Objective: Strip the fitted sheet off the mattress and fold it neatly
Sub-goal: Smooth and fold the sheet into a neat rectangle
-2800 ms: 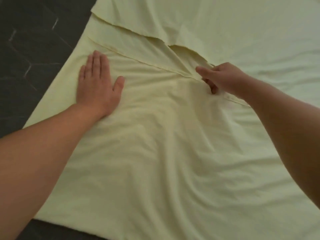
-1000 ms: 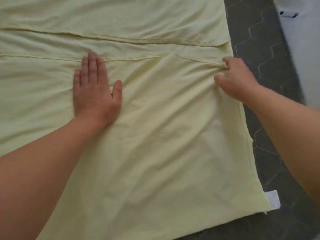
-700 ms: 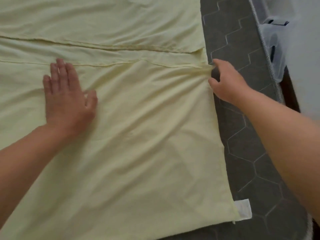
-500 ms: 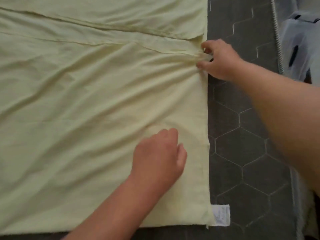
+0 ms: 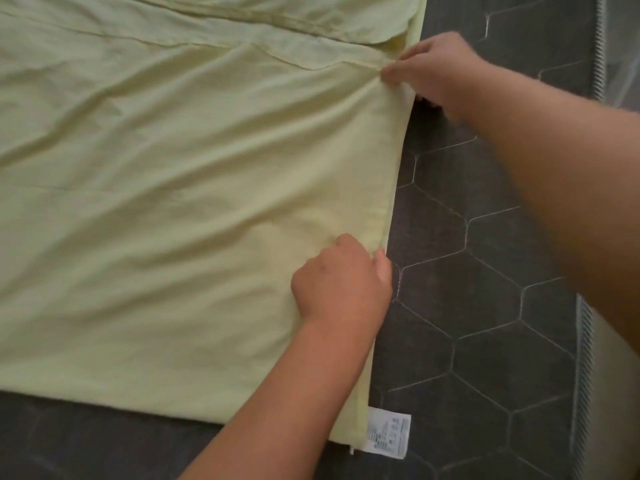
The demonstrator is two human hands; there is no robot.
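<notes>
Yellow sheet (image 5: 173, 202) flat on mattress (image 5: 485, 271) | right hand (image 5: 433, 67) pinches sheet's right edge, far end | left hand (image 5: 343, 278) curled, gripping same edge nearer, above label (image 5: 388, 436)

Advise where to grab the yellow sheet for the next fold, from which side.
Pinch the sheet at its right-hand edge, coming from the mattress side: the layers end flush there, so fingers should slip under. Use right hand at the far end, left hand mid-edge, above the label.

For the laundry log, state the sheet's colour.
The sheet is plain pale yellow, no pattern; clearest in the head view.
</notes>
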